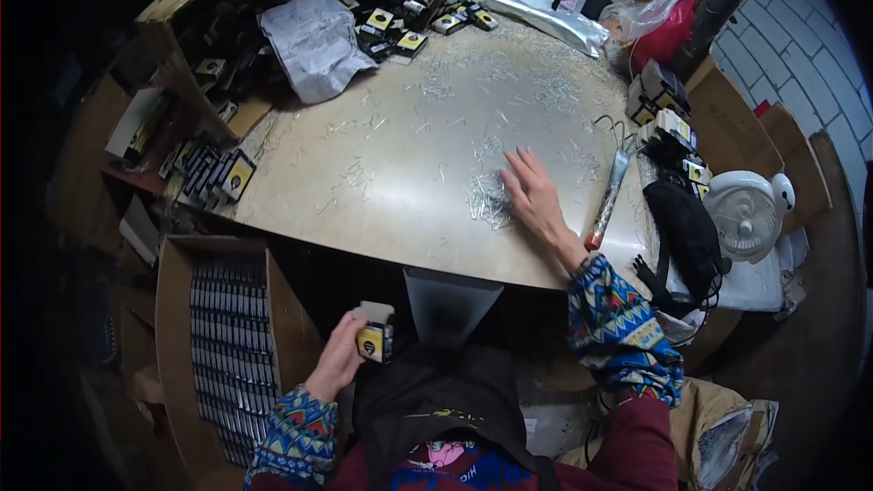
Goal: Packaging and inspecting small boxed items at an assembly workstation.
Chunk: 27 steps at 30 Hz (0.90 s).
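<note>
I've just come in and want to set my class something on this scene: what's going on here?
A person is working at a table. The left hand holds a small box in front of the table's near edge. The right hand is spread, empty as far as shows, beside a pile of metal bits; whether it touches them is unclear. More bits lie scattered across the table. A carton at left holds rows of packs.

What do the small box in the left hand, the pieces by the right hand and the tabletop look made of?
Small box: likely thin printed card, from its raised flap.
Pieces: probably bare metal, from silvery glints.
Tabletop: wood or laminate by its pale tan colour, smooth with a soft sheen; unclear which.
</note>
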Each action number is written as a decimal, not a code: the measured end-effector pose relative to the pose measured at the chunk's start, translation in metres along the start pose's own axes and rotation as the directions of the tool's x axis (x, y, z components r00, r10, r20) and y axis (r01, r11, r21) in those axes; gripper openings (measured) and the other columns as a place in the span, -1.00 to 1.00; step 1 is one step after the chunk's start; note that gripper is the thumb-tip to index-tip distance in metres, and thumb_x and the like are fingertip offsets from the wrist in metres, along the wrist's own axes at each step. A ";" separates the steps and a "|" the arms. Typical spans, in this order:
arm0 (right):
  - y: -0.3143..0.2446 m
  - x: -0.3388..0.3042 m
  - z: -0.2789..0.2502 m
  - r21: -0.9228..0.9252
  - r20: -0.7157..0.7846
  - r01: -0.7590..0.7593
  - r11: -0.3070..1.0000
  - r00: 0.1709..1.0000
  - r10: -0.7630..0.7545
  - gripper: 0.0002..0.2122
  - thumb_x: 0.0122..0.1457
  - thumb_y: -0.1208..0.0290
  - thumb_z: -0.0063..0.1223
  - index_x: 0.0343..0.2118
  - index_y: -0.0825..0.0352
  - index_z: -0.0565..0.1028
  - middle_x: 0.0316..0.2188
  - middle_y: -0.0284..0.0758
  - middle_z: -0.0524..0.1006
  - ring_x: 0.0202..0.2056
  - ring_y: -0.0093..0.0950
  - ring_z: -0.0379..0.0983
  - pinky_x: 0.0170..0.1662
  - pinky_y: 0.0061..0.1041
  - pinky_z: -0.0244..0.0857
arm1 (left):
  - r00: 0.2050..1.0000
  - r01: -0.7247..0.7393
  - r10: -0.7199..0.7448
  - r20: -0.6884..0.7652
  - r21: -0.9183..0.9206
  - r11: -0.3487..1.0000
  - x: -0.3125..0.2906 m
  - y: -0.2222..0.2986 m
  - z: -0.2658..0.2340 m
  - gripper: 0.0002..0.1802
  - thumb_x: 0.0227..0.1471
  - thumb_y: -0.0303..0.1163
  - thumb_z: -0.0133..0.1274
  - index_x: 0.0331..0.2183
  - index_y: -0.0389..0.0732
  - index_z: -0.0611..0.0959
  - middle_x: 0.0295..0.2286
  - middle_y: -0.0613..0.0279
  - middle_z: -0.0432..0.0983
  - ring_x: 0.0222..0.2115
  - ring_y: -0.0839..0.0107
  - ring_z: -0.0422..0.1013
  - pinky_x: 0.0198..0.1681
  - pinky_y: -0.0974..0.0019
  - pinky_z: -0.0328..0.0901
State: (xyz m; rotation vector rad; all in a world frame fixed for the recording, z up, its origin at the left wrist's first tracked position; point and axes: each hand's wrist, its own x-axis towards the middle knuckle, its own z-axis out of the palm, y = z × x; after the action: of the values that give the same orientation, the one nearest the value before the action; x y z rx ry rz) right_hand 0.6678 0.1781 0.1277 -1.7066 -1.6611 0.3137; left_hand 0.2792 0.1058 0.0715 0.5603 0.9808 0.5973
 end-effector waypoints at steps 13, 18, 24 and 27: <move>-0.111 -0.088 0.061 -0.342 0.077 0.108 0.933 0.993 -0.087 -0.48 0.28 0.14 -0.09 0.12 0.52 0.29 0.16 0.18 0.21 0.24 0.05 0.07 0.28 -0.08 -0.06 | 0.986 0.152 -0.156 0.055 0.074 0.986 0.009 -0.094 0.047 -0.70 0.05 -0.44 0.02 -0.11 -0.17 0.49 -0.41 0.42 0.47 -0.52 0.73 0.26 -0.57 0.61 0.05; -0.152 -0.111 0.027 -0.328 0.272 0.168 0.930 0.959 -0.077 -0.53 0.24 0.24 0.00 0.08 0.51 0.31 0.07 0.13 0.33 0.17 0.01 0.20 0.08 -0.24 0.29 | 0.990 0.141 -0.141 -0.026 0.008 0.990 0.000 -0.088 0.055 -0.66 0.04 -0.42 0.03 -0.09 -0.18 0.46 -0.44 0.44 0.44 -0.54 0.73 0.21 -0.58 0.61 0.02; -0.148 -0.115 0.002 0.163 0.351 -0.064 0.984 0.936 0.003 -0.72 0.06 0.66 -0.05 -0.14 0.38 0.51 -0.26 -0.14 0.56 -0.10 -0.21 0.44 -0.10 -0.32 0.34 | 0.999 -0.040 0.032 0.027 0.344 0.938 -0.014 -0.089 0.060 -0.40 -0.05 -0.35 0.16 0.02 -0.30 0.34 -0.21 0.12 0.47 -0.20 0.33 0.43 -0.09 0.30 0.31; -0.126 -0.138 0.034 0.110 0.324 0.102 0.989 0.937 -0.132 -0.69 -0.07 0.69 -0.01 -0.20 0.36 0.52 -0.30 -0.17 0.51 -0.24 -0.24 0.39 -0.16 -0.35 0.31 | 0.998 -0.055 0.039 0.039 0.661 0.749 -0.021 -0.078 0.073 -0.28 -0.14 -0.38 0.25 0.03 -0.27 0.27 -0.17 0.09 0.45 -0.09 0.33 0.38 -0.05 0.28 0.30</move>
State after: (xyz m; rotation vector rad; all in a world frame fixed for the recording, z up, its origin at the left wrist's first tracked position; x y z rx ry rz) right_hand 0.5308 0.0474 0.1410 -1.5400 -1.9475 0.6384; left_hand 0.3505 0.0242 0.0634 1.2305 1.1581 0.2631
